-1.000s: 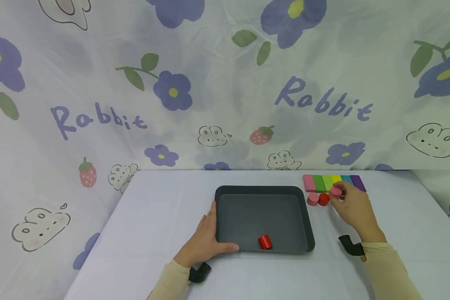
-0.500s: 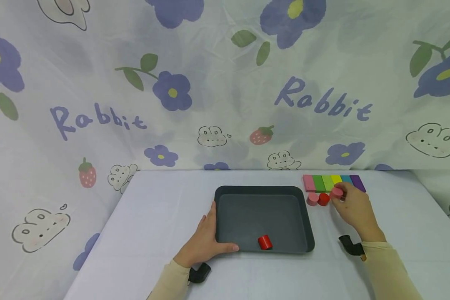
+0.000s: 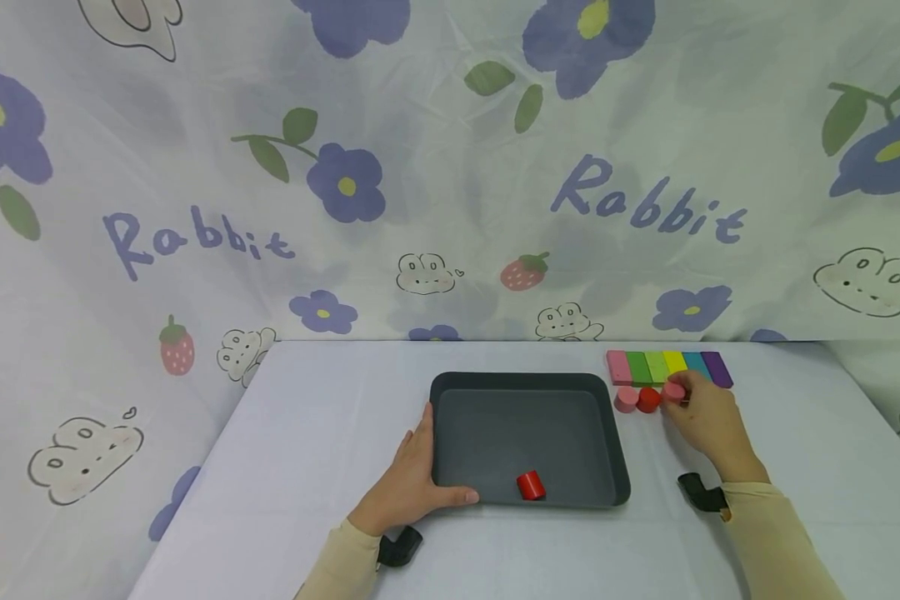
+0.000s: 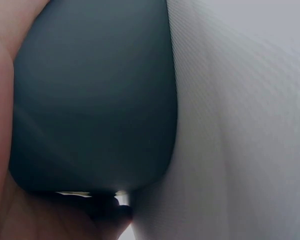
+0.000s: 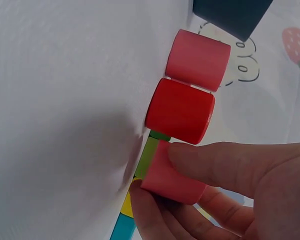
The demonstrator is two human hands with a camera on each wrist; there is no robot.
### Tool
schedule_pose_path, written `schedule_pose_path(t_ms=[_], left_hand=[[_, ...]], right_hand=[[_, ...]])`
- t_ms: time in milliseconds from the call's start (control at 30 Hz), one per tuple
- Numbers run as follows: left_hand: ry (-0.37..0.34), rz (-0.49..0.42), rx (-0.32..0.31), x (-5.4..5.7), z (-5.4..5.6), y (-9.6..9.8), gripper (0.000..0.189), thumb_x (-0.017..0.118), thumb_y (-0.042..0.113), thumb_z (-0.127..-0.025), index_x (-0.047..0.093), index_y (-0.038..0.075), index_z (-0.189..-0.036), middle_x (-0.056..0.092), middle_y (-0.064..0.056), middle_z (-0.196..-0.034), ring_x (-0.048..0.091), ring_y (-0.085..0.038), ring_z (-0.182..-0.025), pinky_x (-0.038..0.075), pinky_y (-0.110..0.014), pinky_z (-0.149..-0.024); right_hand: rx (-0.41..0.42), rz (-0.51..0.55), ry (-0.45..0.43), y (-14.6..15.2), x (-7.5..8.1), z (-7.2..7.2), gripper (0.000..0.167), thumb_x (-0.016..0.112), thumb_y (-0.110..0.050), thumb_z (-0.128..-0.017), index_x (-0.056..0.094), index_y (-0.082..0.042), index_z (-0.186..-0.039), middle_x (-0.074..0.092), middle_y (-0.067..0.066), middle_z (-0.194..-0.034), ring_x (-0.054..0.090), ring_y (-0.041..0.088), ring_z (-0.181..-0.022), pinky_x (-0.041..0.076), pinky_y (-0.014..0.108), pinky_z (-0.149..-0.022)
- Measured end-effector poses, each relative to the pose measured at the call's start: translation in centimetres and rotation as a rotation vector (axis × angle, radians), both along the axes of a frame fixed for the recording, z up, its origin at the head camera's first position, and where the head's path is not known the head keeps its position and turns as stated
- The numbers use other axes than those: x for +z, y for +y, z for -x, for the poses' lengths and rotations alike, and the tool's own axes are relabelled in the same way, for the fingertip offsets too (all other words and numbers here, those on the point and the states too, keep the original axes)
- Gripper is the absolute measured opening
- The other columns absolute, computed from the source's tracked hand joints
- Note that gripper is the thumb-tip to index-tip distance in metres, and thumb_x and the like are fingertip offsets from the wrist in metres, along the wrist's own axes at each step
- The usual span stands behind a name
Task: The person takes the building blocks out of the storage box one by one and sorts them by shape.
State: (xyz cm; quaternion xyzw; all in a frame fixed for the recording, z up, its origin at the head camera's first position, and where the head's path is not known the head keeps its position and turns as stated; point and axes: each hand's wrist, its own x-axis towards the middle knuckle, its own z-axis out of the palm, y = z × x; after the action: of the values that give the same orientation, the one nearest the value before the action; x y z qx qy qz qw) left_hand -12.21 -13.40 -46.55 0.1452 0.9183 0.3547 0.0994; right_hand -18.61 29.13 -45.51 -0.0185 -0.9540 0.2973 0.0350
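My right hand (image 3: 708,421) pinches a pink cylinder block (image 3: 672,392) between thumb and fingers, at the right end of a short row. Beside it stand a red cylinder block (image 3: 648,400) and another pink cylinder block (image 3: 626,400), also seen large in the right wrist view, where the held pink block (image 5: 172,177) lies just below the red block (image 5: 181,111). My left hand (image 3: 405,487) rests against the dark grey tray (image 3: 525,380), straight fingers along its left side and thumb at the front rim. A red cylinder block (image 3: 531,485) lies on its side in the tray.
Behind the row lies a strip of coloured rectangular blocks (image 3: 656,367), from pink to purple, partly covered by the right hand. A patterned cloth (image 3: 450,192) hangs behind the white table (image 3: 322,433). Black wrist devices (image 3: 401,547) sit at both sleeves.
My right hand has lowered the pink cylinder block slightly, down level with the red one beside it. The left hand and the tray have stayed still.
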Motion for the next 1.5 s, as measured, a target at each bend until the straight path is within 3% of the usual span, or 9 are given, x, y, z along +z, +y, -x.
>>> schedule_pose_path(t_ms=[900, 1333, 1500], left_hand=[[0.000, -0.006, 0.000, 0.0, 0.0, 0.0, 0.139, 0.083, 0.060, -0.074, -0.008, -0.003, -0.158, 0.000, -0.017, -0.167, 0.009, -0.029, -0.153, 0.004, -0.053, -0.123], [0.004, -0.007, -0.008, 0.1, 0.1, 0.0, 0.139, 0.083, 0.060, -0.074, -0.008, -0.004, -0.158, 0.000, -0.018, -0.167, 0.009, -0.029, -0.153, 0.003, -0.054, -0.123], [0.009, -0.008, -0.011, -0.1, 0.1, 0.0, 0.139, 0.083, 0.060, -0.074, -0.008, -0.004, -0.158, 0.000, -0.018, -0.167, 0.009, -0.030, -0.153, 0.004, -0.055, -0.123]], right_hand=[[0.014, 0.012, -0.037, -0.1, -0.2, 0.0, 0.044, 0.071, -0.004, -0.086, 0.053, 0.016, -0.122, 0.061, 0.036, -0.111, 0.058, 0.047, -0.098, 0.049, 0.064, -0.091], [0.043, 0.012, -0.051, -0.2, 2.0, -0.5, 0.057, 0.074, -0.012, -0.090, 0.049, 0.015, -0.133, 0.055, 0.038, -0.127, 0.055, 0.053, -0.110, 0.050, 0.064, -0.090], [0.056, 0.019, -0.013, -0.6, 2.7, -0.9, 0.055, 0.074, -0.010, -0.090, 0.050, 0.014, -0.134, 0.054, 0.038, -0.127, 0.055, 0.053, -0.111, 0.051, 0.063, -0.088]])
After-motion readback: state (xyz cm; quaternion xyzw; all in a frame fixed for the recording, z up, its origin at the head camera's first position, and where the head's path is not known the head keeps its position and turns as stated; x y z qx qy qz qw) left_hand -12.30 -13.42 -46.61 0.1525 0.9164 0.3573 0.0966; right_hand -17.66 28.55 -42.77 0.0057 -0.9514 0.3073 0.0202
